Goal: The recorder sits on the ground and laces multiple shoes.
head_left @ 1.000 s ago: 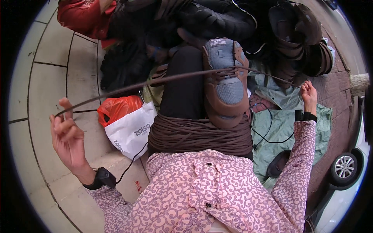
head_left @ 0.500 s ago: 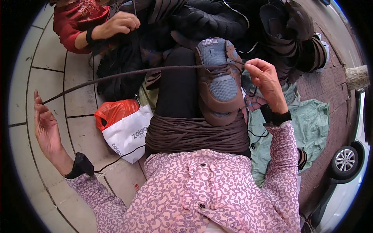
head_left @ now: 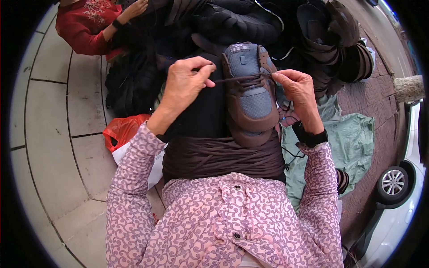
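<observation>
A brown and grey-blue shoe rests on my lap, its toe toward me. A dark shoelace crosses its lacing, stretched between my two hands. My left hand is just left of the shoe, with thumb and fingers pinched on the lace. At the shoe's right edge, by the eyelets, my right hand pinches the lace between thumb and forefinger. Across my lap, below the toe, lies a thick bundle of brown laces.
Dark shoes are heaped ahead, with brown shoes stacked at right. A red plastic bag and a partly hidden white bag sit left. Green sheeting lies right. A person in a red sleeve works far left; a parked car stands right.
My left hand has come in from the far left to beside the shoe, so the stretched lace between my hands is much shorter. My right hand stays near the eyelets.
</observation>
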Demonstrator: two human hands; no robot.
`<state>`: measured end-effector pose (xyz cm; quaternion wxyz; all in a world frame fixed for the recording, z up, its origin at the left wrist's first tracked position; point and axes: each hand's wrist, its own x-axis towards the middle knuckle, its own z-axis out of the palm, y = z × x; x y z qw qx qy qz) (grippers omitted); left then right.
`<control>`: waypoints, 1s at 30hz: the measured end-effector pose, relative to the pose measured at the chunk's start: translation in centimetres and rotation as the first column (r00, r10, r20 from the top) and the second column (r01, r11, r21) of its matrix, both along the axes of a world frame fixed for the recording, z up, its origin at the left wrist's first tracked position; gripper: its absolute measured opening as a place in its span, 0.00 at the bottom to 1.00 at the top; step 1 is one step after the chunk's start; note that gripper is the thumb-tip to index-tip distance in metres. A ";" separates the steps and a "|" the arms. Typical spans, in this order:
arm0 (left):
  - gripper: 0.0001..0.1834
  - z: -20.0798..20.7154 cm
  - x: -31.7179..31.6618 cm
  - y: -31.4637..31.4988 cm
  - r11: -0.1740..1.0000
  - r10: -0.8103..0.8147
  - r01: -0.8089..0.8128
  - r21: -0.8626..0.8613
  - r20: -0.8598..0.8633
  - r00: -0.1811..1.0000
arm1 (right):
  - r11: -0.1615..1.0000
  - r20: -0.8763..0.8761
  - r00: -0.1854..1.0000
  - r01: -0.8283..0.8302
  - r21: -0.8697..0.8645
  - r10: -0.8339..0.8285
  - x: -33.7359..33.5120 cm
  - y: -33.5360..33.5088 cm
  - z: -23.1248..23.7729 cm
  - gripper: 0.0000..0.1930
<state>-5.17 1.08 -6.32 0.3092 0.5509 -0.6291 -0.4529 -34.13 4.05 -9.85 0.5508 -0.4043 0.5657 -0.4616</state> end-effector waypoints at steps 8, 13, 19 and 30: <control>0.13 -0.8 -1.1 1.5 0.987 -0.152 0.155 -0.029 0.091 0.984 | 0.994 -0.159 0.986 0.042 -0.097 -0.057 0.6 -0.1 0.2 0.07; 0.14 -1.0 -1.2 2.2 0.987 -0.153 0.156 -0.031 0.087 0.984 | 0.970 -0.333 0.941 -0.023 -0.244 -0.061 1.2 -0.6 0.2 0.06; 0.13 -1.3 -1.0 2.3 0.989 -0.139 0.141 -0.038 0.043 0.989 | 0.900 -0.580 0.806 -0.162 -0.406 -0.116 2.2 -0.8 1.3 0.05; 0.14 -1.3 -1.0 2.1 0.990 -0.131 0.135 -0.032 0.093 0.987 | 0.946 -0.501 0.864 -0.195 -0.258 0.041 1.6 -2.0 0.1 0.06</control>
